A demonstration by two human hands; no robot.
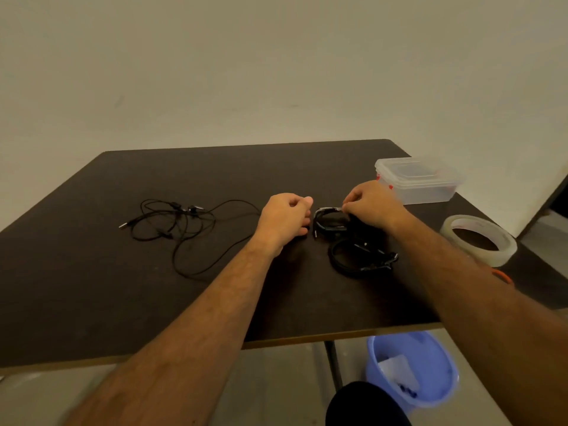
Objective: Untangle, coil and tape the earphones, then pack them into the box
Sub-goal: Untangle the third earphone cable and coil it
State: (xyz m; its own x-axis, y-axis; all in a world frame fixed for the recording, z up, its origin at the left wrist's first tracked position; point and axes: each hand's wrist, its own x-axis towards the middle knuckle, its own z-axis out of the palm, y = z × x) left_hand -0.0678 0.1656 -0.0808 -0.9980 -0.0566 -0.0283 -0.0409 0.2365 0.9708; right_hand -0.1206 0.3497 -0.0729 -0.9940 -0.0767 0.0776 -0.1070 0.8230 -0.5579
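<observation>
loose earphones (pixel 181 224) tangled, toward desk (pixel 92 287) left edge | left hand (pixel 284 218) curled, empty | coil (pixel 330 221) just right of it, long axis left-right | right hand (pixel 373 202) nearer, pinching its top | box (pixel 419 179) far-right corner

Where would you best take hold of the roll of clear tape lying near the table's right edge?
Probably grip the tape roll across its ring wall, one finger in the open core, coming from above: it lies flat with the hole facing up.

Loose tangled black earphones (pixel 181 224) left, two coiled sets (pixel 330 221) (pixel 362 255) centre, lidded clear box (pixel 419 181), tape roll (pixel 479 239) right
</observation>
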